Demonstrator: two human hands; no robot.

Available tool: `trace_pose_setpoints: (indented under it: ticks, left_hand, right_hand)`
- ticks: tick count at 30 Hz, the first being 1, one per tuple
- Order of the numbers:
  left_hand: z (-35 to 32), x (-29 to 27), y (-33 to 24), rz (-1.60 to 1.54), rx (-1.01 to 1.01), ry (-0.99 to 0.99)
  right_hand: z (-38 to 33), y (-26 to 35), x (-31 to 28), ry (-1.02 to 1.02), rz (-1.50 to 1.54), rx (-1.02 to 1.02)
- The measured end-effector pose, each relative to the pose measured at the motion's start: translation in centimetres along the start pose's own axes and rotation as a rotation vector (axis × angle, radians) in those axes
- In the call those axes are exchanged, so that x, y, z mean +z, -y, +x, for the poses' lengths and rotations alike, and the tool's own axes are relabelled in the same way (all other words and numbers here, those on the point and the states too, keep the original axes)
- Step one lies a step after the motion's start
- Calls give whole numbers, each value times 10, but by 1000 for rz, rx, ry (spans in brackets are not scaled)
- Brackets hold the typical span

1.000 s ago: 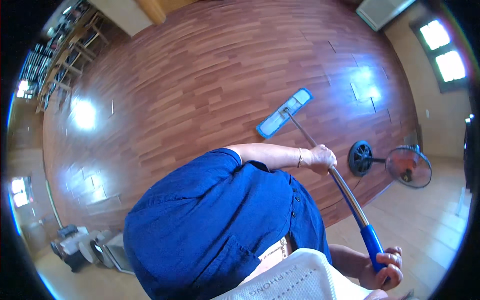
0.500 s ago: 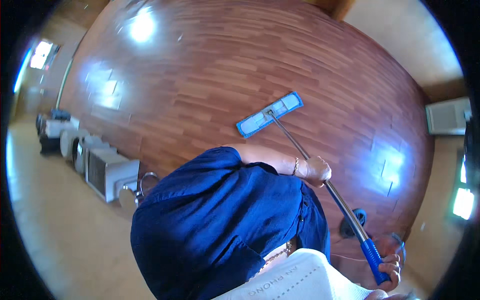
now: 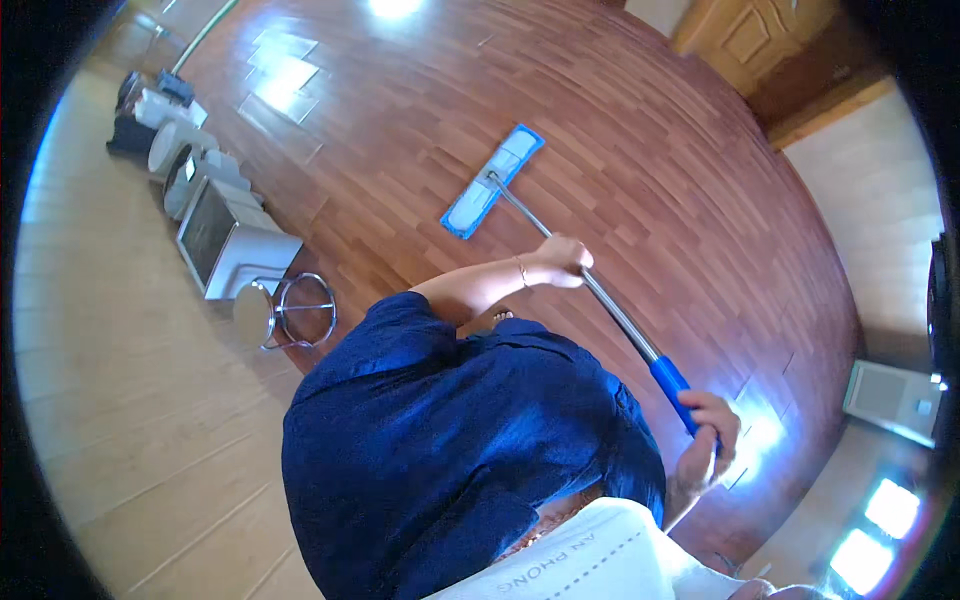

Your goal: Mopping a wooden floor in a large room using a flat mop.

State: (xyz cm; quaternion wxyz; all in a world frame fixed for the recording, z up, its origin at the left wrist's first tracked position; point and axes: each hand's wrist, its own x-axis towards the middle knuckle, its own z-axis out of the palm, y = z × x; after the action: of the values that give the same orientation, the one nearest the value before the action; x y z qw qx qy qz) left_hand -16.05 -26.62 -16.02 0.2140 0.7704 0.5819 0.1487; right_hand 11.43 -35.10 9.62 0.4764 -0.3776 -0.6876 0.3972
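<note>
A flat mop with a blue-edged pad (image 3: 492, 180) rests on the reddish wooden floor (image 3: 650, 150) ahead of me. Its metal shaft (image 3: 620, 315) slants down to the right toward my body. My left hand (image 3: 562, 262) is closed around the shaft about midway, arm stretched out from my blue shirt (image 3: 450, 450). My right hand (image 3: 708, 432) grips the blue handle sleeve (image 3: 672, 385) near the top end of the pole, at the right of my torso.
A round metal stool (image 3: 290, 310) stands on the pale floor at my left. Beyond it, white boxy appliances (image 3: 215, 225) line the wall. A wooden door (image 3: 760, 40) is at the top right, and a white unit (image 3: 890, 400) sits at the right edge.
My view has swung round: the floor fan left the picture and the stool and white appliances came in at the left. Both hands keep their hold on the mop, whose pad slid over the floor.
</note>
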Motion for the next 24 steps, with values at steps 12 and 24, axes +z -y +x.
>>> trace_pose_setpoints:
  ticks: [12, 24]
  left_hand:
    - [-80, 16, 148, 54, -388, -495]
    - [-186, 23, 122, -10, -627, -666]
  right_hand:
    - [49, -47, 105, 764, 163, -1]
    - [49, -69, 130, 879, 334, 83]
